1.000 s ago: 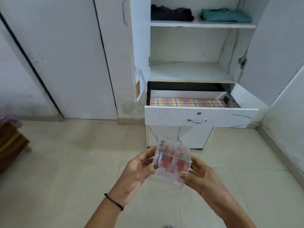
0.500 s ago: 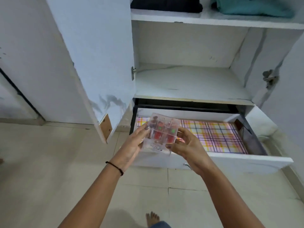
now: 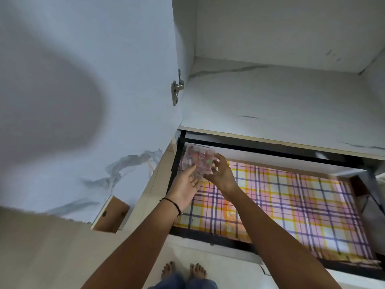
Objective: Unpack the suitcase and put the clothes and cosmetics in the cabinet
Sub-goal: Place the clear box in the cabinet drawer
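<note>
A clear plastic cosmetics box (image 3: 199, 158) with red and green items inside sits low at the far left corner of the open drawer (image 3: 227, 243). My right hand (image 3: 221, 175) grips the box's right side, thumb at the near edge and fingers over the far edge. The straight fingers of my left hand (image 3: 184, 185) touch its near left side, palm turned up. I cannot tell whether the box rests on the plaid liner (image 3: 291, 205) or hangs just above it.
The white cabinet door (image 3: 83, 101) stands open on the left, its metal hinge (image 3: 177, 88) near my left arm. A bare marble-patterned shelf (image 3: 281, 97) lies above the drawer. My bare feet (image 3: 183, 270) stand on the floor below the drawer front.
I have stepped up to the cabinet and leaned over the drawer. Both hands carried the box forward and down into the drawer's far left corner. My left hand's fingers have straightened.
</note>
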